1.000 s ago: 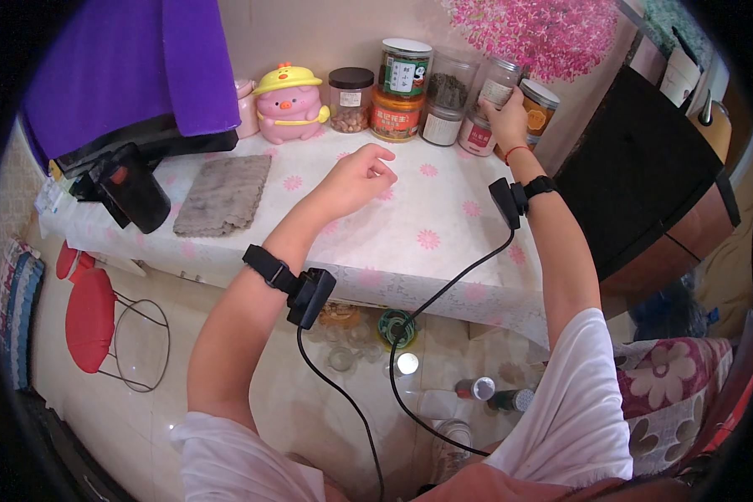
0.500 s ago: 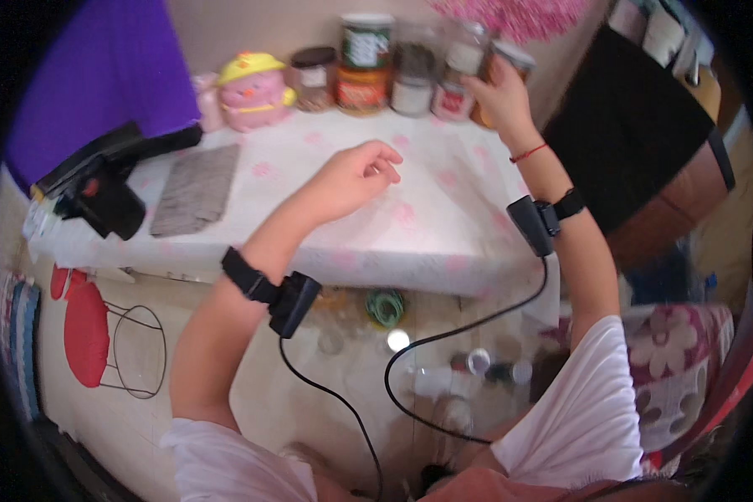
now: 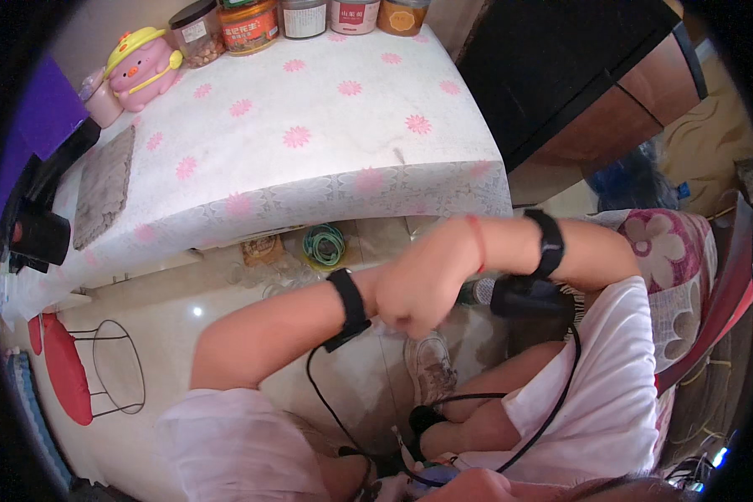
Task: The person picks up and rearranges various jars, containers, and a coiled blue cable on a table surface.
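In front of the table, my two hands meet low over the floor. My right hand (image 3: pixel 427 280) is bent down and smeared by motion; it overlaps my left hand (image 3: pixel 376 289), which is mostly hidden behind it. The fingers of both cannot be made out, and no held thing shows. A black strap (image 3: pixel 349 303) is on my left wrist and another black strap (image 3: pixel 545 244) on my right forearm, with black cables running down. A red cord bracelet (image 3: pixel 477 241) circles my right wrist.
A white tablecloth with pink flowers (image 3: pixel 343 125) covers the table. Several jars (image 3: pixel 249 32) and a pink pig figure (image 3: pixel 146 71) line its back. A grey cloth (image 3: pixel 105 188) lies at left. Below are a green coiled hose or cord (image 3: pixel 324 244) and a red stool (image 3: pixel 67 368).
My right hand has left the jars at the back and come down to my left hand. My left hand has dropped from above the tabletop. The view has tilted downward.
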Demonstrator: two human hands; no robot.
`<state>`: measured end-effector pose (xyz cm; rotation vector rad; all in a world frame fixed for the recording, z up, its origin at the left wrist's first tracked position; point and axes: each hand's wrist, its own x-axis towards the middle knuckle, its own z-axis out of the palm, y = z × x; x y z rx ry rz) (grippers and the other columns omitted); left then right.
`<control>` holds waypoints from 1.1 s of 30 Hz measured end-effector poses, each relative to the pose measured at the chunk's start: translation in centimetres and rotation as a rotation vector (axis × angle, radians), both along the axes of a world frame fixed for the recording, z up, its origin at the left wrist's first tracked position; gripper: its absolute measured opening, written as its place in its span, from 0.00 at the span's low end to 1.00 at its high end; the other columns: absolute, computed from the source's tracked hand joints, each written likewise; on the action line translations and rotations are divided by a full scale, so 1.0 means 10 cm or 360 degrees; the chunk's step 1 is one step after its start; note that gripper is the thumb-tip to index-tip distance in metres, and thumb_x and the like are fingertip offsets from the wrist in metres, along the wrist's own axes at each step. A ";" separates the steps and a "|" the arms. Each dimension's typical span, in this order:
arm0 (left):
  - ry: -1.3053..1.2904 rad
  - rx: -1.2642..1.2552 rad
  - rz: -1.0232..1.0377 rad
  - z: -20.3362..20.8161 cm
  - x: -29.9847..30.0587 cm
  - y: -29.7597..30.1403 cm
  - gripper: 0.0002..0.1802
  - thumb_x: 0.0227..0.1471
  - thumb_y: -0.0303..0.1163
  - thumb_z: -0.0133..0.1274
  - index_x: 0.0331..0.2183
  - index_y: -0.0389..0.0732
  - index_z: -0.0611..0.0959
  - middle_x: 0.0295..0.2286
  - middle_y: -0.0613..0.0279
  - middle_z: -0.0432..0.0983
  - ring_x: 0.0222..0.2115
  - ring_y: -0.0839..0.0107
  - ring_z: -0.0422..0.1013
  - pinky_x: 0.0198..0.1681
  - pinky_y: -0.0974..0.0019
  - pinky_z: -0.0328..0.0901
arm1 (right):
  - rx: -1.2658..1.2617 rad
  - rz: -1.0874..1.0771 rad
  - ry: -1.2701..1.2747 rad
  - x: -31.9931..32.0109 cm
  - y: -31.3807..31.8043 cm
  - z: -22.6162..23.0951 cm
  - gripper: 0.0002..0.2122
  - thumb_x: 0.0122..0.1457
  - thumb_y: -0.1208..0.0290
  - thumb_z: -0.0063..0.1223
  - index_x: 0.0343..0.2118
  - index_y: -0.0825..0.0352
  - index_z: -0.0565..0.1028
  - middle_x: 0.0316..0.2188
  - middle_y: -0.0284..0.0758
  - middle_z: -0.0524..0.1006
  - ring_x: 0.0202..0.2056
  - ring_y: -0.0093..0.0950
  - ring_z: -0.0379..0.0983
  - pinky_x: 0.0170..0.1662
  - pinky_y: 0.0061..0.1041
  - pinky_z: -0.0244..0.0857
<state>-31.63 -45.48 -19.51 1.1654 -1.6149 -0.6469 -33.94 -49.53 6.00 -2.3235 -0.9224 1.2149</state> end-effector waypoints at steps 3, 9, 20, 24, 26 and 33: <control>-0.0724 0.0447 -0.0125 -0.14 -0.24 -0.27 0.24 0.45 0.38 0.56 0.47 0.47 0.75 0.45 0.55 0.72 0.43 0.60 0.71 0.44 0.59 0.67 | -0.0533 0.0218 0.0700 -0.28 0.13 -0.74 0.13 0.50 0.64 0.49 0.19 0.68 0.76 0.19 0.37 0.77 0.26 0.36 0.74 0.30 0.38 0.66; -0.1403 0.0719 -0.0184 0.17 -0.40 -0.26 0.33 0.41 0.38 0.61 0.51 0.46 0.71 0.49 0.52 0.66 0.44 0.55 0.70 0.44 0.58 0.67 | -0.0761 0.0560 0.0401 -1.16 -1.09 -2.51 0.32 0.45 0.49 0.62 0.50 0.67 0.70 0.42 0.39 0.75 0.42 0.37 0.73 0.45 0.39 0.67; -0.0498 0.0580 0.0225 -0.15 -0.26 -0.15 0.31 0.35 0.39 0.64 0.41 0.37 0.72 0.39 0.43 0.72 0.37 0.48 0.72 0.38 0.53 0.67 | -0.1115 -0.0339 0.0004 -1.56 -1.27 -2.46 0.43 0.37 0.49 0.67 0.56 0.66 0.62 0.39 0.45 0.76 0.39 0.41 0.75 0.42 0.39 0.69; -0.0419 0.0694 -0.0013 0.52 0.01 -0.01 0.32 0.33 0.43 0.63 0.40 0.38 0.72 0.36 0.45 0.73 0.37 0.49 0.72 0.38 0.55 0.67 | -0.0975 -0.0326 0.0036 -1.31 -1.22 -2.24 0.34 0.41 0.53 0.64 0.50 0.67 0.69 0.39 0.43 0.77 0.39 0.43 0.74 0.39 0.40 0.70; -0.0505 0.0651 -0.0095 1.15 0.04 0.16 0.31 0.34 0.43 0.63 0.41 0.38 0.72 0.36 0.47 0.74 0.37 0.50 0.73 0.38 0.56 0.68 | -0.0946 -0.0268 0.0053 -1.18 -1.18 -2.05 0.31 0.42 0.54 0.63 0.48 0.68 0.71 0.39 0.42 0.77 0.40 0.43 0.74 0.39 0.40 0.70; -0.0230 0.0424 0.0035 2.67 0.90 1.16 0.35 0.40 0.38 0.63 0.49 0.41 0.68 0.39 0.61 0.73 0.42 0.67 0.70 0.45 0.65 0.65 | -0.0924 -0.0060 -0.0501 -0.81 -0.45 -1.39 0.26 0.41 0.58 0.63 0.44 0.67 0.74 0.37 0.40 0.77 0.40 0.36 0.74 0.35 0.37 0.70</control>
